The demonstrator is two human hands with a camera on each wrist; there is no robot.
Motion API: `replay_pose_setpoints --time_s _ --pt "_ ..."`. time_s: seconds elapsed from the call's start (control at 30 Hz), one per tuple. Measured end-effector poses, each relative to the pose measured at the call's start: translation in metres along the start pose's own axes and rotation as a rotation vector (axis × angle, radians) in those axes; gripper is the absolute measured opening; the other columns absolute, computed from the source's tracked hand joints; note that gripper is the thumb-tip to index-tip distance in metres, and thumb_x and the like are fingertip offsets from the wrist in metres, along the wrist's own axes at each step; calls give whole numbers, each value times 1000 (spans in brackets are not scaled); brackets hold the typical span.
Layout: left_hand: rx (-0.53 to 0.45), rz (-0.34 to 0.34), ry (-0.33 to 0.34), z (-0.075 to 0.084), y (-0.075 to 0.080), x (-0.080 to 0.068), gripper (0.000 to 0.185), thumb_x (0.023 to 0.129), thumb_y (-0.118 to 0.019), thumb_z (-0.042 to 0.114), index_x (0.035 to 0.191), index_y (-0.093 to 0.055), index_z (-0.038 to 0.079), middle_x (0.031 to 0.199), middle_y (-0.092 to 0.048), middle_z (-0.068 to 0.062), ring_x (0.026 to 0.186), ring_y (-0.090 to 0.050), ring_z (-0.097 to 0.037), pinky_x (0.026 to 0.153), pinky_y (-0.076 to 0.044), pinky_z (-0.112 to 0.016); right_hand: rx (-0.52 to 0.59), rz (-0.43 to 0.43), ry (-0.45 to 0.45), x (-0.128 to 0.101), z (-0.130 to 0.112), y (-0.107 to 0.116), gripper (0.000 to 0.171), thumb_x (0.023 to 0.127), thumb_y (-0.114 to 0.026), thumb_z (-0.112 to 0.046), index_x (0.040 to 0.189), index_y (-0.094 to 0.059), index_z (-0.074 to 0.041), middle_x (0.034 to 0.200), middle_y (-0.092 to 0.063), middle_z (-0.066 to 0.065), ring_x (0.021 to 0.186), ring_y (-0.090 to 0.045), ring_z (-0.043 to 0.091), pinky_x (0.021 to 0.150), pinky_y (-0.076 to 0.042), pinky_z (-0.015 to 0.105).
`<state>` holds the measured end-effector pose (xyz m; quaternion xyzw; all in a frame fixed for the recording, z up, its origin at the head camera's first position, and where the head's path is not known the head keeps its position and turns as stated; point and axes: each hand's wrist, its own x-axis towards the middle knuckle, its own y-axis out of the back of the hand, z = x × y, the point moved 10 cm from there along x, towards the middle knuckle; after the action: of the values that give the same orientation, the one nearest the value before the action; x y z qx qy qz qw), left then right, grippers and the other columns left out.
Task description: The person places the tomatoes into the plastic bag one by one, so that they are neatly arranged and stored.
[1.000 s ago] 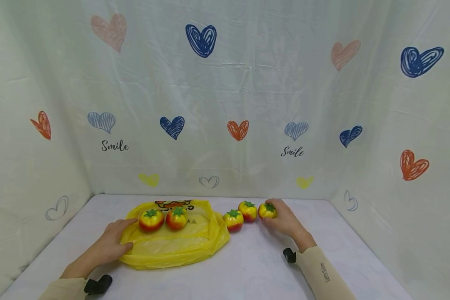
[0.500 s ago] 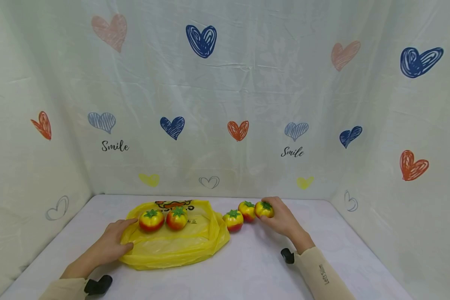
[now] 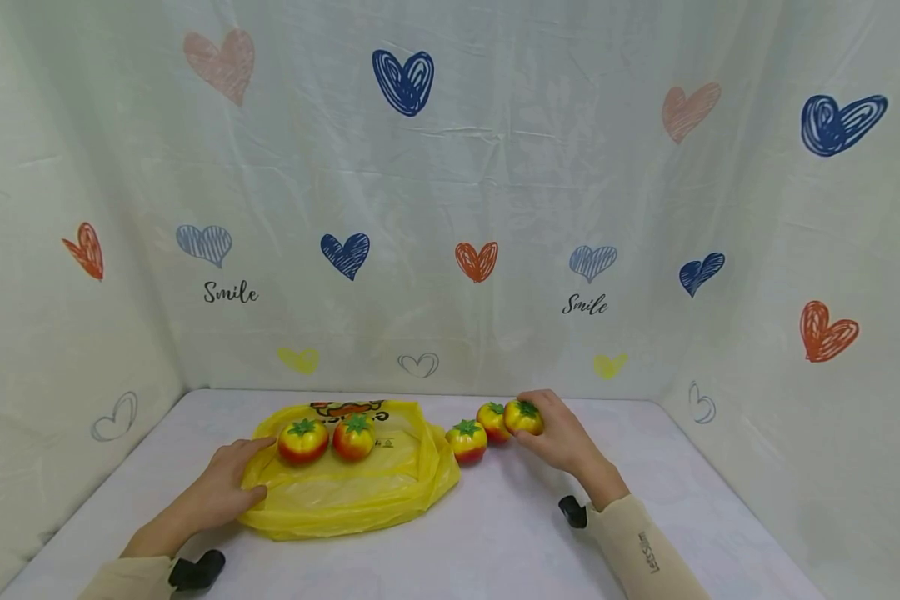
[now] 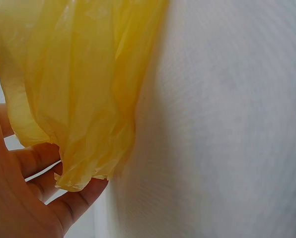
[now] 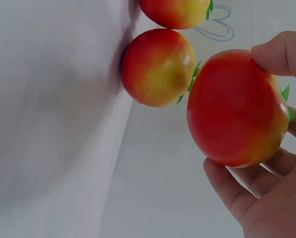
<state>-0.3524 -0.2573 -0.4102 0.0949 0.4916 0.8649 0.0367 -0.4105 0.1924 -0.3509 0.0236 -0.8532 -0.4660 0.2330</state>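
My right hand (image 3: 562, 433) grips a red and yellow tomato (image 5: 237, 109) with a green leafy top. Thumb and fingers are spread round its sides, and the right wrist view has it raised off the table. Just left of it sits a second tomato (image 3: 492, 425), with a third tomato (image 3: 467, 442) by the bag's right edge. My left hand (image 3: 221, 487) holds the left edge of a crumpled yellow plastic bag (image 3: 337, 496). In the left wrist view, several fingers (image 4: 73, 203) lie behind the thin plastic. Two more tomatoes (image 3: 303, 441) sit side by side at the bag.
The white-covered table (image 3: 495, 550) runs back to a pale curtain (image 3: 450, 167) printed with hearts. That curtain also closes in both sides. A black wrist mount (image 3: 197, 570) sits under the left sleeve cuff, and another black mount (image 3: 573, 512) at the right one.
My right hand has lifted its tomato a little and carried it slightly left, so it now overlaps the neighbouring tomato in the head view. My left hand and the bag have stayed put.
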Motion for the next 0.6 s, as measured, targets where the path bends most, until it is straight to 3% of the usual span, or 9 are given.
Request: replay_pose_setpoints --time_s 0.33,0.6 --pt "6 -1 -2 1 0 -1 70 74 -71 16 135 -44 -3 128 -47 -25 114 -39 -43 94 -34 -67 21 -18 18 -1 -18 -3 49 78 -73 -21 124 -56 -17 126 -51 0 104 -53 19 95 -47 40" --pt "7 1 -11 0 -1 0 69 74 -70 16 135 -44 -3 128 -46 -26 114 -39 -44 94 -33 -67 4 -15 82 -4 -33 -6 47 79 -72 -23 124 -56 -18 124 -52 0 102 -53 17 92 -48 38"
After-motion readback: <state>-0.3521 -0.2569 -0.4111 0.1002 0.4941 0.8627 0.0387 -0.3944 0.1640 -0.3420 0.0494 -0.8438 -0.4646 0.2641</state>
